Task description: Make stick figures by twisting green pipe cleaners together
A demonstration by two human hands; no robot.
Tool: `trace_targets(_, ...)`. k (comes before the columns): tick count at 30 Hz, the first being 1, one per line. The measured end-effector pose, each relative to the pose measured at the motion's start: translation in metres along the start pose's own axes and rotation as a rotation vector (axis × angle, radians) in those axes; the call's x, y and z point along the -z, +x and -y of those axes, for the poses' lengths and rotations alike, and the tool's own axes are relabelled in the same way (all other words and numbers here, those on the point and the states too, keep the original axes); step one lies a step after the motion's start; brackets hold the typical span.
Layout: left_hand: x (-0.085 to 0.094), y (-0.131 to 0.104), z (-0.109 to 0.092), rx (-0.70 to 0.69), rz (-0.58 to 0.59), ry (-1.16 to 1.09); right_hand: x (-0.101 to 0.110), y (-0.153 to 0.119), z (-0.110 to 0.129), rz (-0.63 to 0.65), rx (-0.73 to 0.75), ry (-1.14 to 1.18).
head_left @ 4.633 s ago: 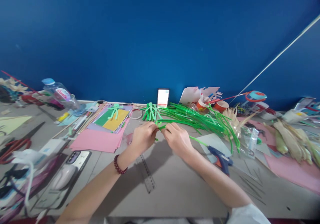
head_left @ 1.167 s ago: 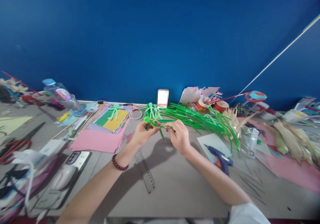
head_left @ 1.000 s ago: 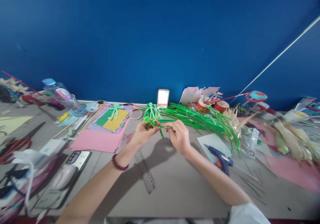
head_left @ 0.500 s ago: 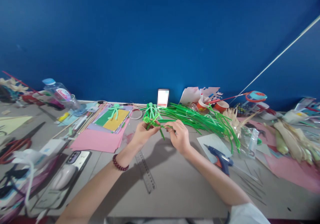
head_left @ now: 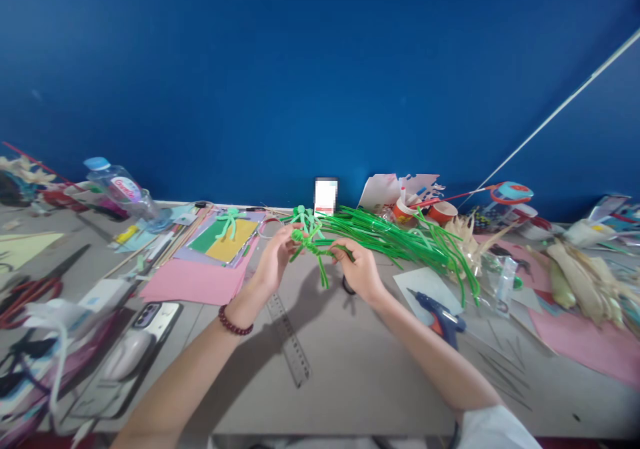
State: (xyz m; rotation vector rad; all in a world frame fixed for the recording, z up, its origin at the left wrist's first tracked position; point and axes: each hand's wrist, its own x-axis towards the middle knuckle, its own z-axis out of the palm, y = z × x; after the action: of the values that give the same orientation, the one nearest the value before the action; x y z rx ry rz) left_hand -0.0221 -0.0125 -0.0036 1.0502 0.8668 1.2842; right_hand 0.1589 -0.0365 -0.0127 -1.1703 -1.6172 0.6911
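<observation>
Between my hands is a bright green pipe-cleaner figure (head_left: pixel 314 248) with a coiled head, a twisted body and limbs hanging down. My left hand (head_left: pixel 273 262) pinches it near the head and an arm; some fingertips are hidden behind it. On the other end, my right hand (head_left: pixel 359 270) grips the twisted stems between thumb and fingers. Just behind stands a paler green pipe-cleaner figure (head_left: pixel 303 214), and another pale figure (head_left: pixel 229 223) lies on the green and yellow sheets at left. Loose green pipe cleaners (head_left: pixel 395 232) spread out behind my right hand.
A clear ruler (head_left: pixel 290 342) lies below my hands. The hot glue gun (head_left: pixel 440 317) rests on white paper at right. To the left are pink paper (head_left: pixel 195 282), a phone (head_left: pixel 150 322) and scissors (head_left: pixel 35 295). A lit phone screen (head_left: pixel 326 195) leans against the blue wall.
The figure is now stretched out more openly between my hands, its hanging limbs more visible. My left hand has shifted slightly left and its fingers have risen; my right hand has barely moved.
</observation>
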Motion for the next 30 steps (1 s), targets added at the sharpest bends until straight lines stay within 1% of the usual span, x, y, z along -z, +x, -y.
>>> trace_targets(3,0.005,-0.002,-0.014,-0.366,-0.111,0.402,0.003,0.0,0.003,0.07,0.003,-0.049)
trace_targets(4,0.006,-0.004,-0.019,-0.482,-0.119,0.551,0.004,0.0,0.003,0.089,0.001,-0.066)
trace_targets(5,0.005,-0.007,-0.023,-0.588,-0.09,0.692,0.004,0.0,0.004,0.103,0.002,-0.085)
trace_targets(6,0.004,-0.01,-0.026,-0.677,-0.036,0.821,0.004,-0.001,0.004,0.11,0.007,-0.105)
trace_targets(8,-0.001,-0.017,-0.027,-0.768,0.123,1.052,0.004,-0.001,0.005,0.115,0.025,-0.143)
trace_targets(9,-0.004,-0.02,-0.026,-0.793,0.189,1.139,0.004,-0.002,0.005,0.113,0.037,-0.158)
trace_targets(11,-0.009,-0.025,-0.021,-0.818,0.253,1.259,0.003,-0.002,0.006,0.108,0.057,-0.176)
trace_targets(14,-0.014,-0.027,-0.013,-0.881,0.244,1.38,0.003,-0.002,0.008,0.132,0.054,-0.156)
trace_targets(17,-0.014,-0.027,-0.01,-0.929,0.196,1.449,0.003,0.0,0.01,0.166,-0.006,-0.074)
trace_targets(20,-0.014,-0.027,-0.01,-0.944,0.182,1.471,0.004,0.001,0.01,0.195,-0.054,0.002)
trace_targets(23,-0.013,-0.027,-0.011,-0.924,0.193,1.461,0.004,0.003,0.007,0.242,-0.062,0.061)
trace_targets(26,-0.013,-0.026,-0.01,-0.907,0.214,1.428,0.005,0.005,0.002,0.272,-0.104,0.192)
trace_targets(30,-0.014,-0.026,-0.009,-0.922,0.206,1.321,0.005,0.01,-0.004,0.232,-0.172,0.409)
